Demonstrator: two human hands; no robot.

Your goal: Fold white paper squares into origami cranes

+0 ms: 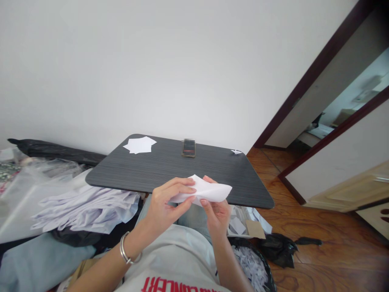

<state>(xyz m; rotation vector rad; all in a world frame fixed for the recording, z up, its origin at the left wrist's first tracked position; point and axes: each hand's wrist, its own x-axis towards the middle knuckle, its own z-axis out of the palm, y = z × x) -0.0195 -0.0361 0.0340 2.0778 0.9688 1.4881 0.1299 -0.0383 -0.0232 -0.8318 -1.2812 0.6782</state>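
Note:
A white sheet of paper [217, 191] is held in the air at the near edge of the dark table, bent and partly folded. My left hand [172, 198] grips its left part between thumb and fingers, with a silver bangle on that wrist. Around the paper's lower right side, my right hand [217, 211] is closed, its thumb in front and some fingers hidden behind the sheet. A loose pile of white paper pieces [139, 144] lies at the table's far left. Near the far right corner sits a small folded white paper piece [236, 152].
The dark wood-grain table [161, 166] stands against a white wall. A phone-like dark object [189, 148], partly blurred, rests near its back edge. Crumpled white cloth [88, 209] is at left. Below right are a box of papers [240, 223], a bin of paper scraps [251, 263] and a black bag [278, 249].

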